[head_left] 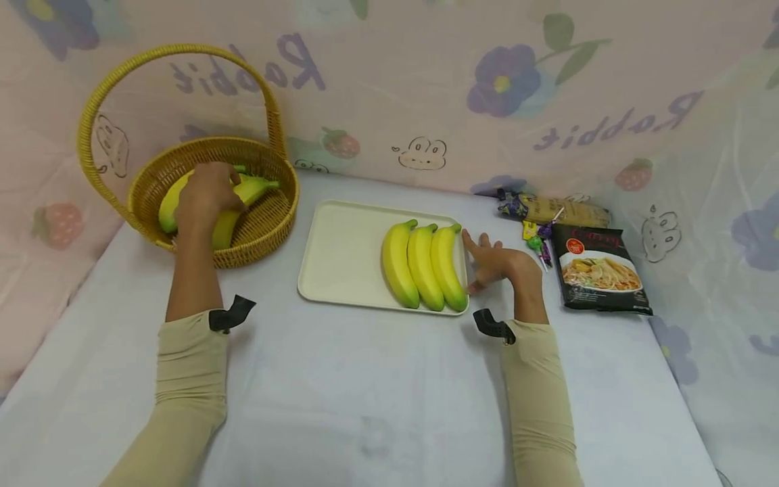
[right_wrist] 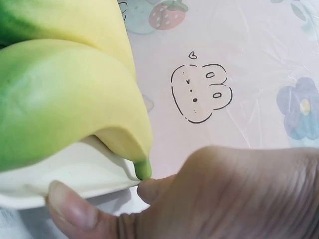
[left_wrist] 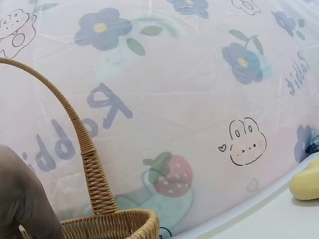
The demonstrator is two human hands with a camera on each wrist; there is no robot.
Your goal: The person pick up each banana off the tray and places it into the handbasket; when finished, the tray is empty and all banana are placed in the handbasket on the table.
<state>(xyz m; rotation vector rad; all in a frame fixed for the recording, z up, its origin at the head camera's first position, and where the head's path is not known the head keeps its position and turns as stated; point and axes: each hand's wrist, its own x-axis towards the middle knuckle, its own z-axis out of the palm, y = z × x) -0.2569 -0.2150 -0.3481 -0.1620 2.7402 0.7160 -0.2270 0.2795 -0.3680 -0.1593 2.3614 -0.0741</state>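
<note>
My left hand (head_left: 209,193) reaches down into a yellow wicker basket (head_left: 268,233), over several bananas (head_left: 258,188). Its fingertips are hidden among the fruit, so whether they grip a banana cannot be seen. The left wrist view catches only part of that hand (left_wrist: 22,199) beside the basket's handle (left_wrist: 75,119). Three bananas (head_left: 422,267) lie side by side at the right end of a cream tray (head_left: 347,250), stems pointing away. My right hand (head_left: 502,264) touches the tray's right rim, thumb (right_wrist: 75,206) and forefinger (right_wrist: 154,188) spread apart along it.
Right of the tray lie a black noodle packet (head_left: 602,270), several wrapped lollipops (head_left: 538,243) and a long tan package (head_left: 560,210). A printed curtain (head_left: 389,88) hangs behind the white table (head_left: 365,392). The basket's tall handle (head_left: 176,49) arches above its bowl.
</note>
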